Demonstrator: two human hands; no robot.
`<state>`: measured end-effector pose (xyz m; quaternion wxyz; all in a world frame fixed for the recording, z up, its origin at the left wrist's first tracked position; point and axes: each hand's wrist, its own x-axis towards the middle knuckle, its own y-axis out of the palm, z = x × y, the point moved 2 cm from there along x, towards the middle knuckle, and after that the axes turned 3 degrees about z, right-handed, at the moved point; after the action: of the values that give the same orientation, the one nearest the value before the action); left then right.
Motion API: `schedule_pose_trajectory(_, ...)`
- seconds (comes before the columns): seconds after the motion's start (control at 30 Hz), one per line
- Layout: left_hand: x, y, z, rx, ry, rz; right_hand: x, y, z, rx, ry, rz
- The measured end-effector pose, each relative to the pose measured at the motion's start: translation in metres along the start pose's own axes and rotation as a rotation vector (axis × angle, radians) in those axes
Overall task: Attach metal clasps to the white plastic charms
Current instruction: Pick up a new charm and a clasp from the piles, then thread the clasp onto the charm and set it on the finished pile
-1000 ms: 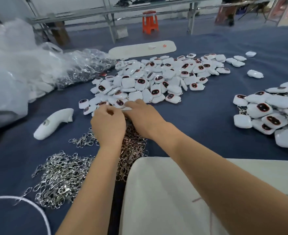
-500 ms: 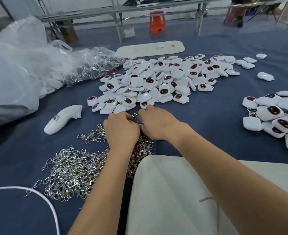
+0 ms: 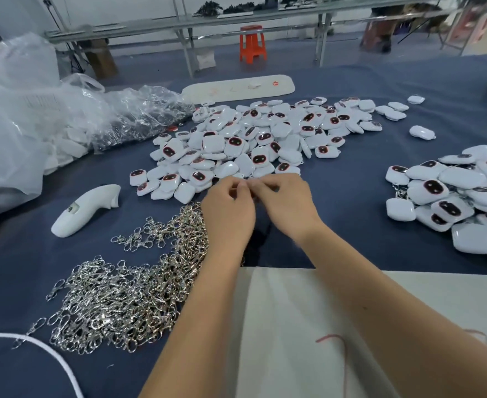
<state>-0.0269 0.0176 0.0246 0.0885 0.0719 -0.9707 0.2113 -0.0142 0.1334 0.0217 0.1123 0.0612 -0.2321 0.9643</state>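
A big heap of white plastic charms (image 3: 253,139) with dark red-eyed faces lies mid-table on the blue cloth. A second heap of charms (image 3: 460,196) sits at the right edge, with some chain showing under it. Loose metal clasps (image 3: 127,291) are piled at the near left. My left hand (image 3: 228,214) and my right hand (image 3: 285,202) meet fingertip to fingertip just in front of the big heap. Together they pinch something small and blurred, apparently a metal clasp; the fingers hide most of it.
A white handle-shaped tool (image 3: 84,211) lies left of the hands. Crumpled plastic bags (image 3: 21,124) fill the far left, one clear bag (image 3: 144,116) holding clasps. A pale board (image 3: 294,326) lies under my forearms, a white cord (image 3: 50,354) at near left, and a long white tray (image 3: 236,87) beyond the charms.
Both hands lifted off the clasp pile and drew slightly toward the charm heap, fingertips now together above the cloth. The camera view shifted a little.
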Motion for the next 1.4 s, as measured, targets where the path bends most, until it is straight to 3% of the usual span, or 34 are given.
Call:
schedule_pose_trajectory(0.13, -0.015, 0.029, -0.01, -0.164, 0.02, 0.089, -0.008, -0.032, -0.019, 0.229, 0.09, -0.044)
schedule_pose_trajectory(0.23, -0.026, 0.05, -0.015, -0.32, -0.004, 0.283, -0.019, -0.057, -0.036, 0.263, 0.043, -0.151)
schedule_pose_trajectory(0.37, -0.035, 0.072, -0.016, -0.318, 0.129, 0.471, -0.035, -0.078, -0.053, 0.427, 0.01, -0.193)
schedule_pose_trajectory(0.57, -0.038, 0.083, -0.018, -0.352, 0.179, 0.414, -0.045, -0.083, -0.058, 0.42, -0.052, -0.223)
schedule_pose_trajectory(0.77, -0.04, 0.085, -0.014, -0.542, -0.031, 0.505, -0.045, -0.085, -0.061, 0.461, -0.02, -0.272)
schedule_pose_trajectory(1.4, -0.035, 0.083, -0.008, -0.501, -0.08, 0.38, -0.047, -0.084, -0.066, 0.348, 0.06, -0.275)
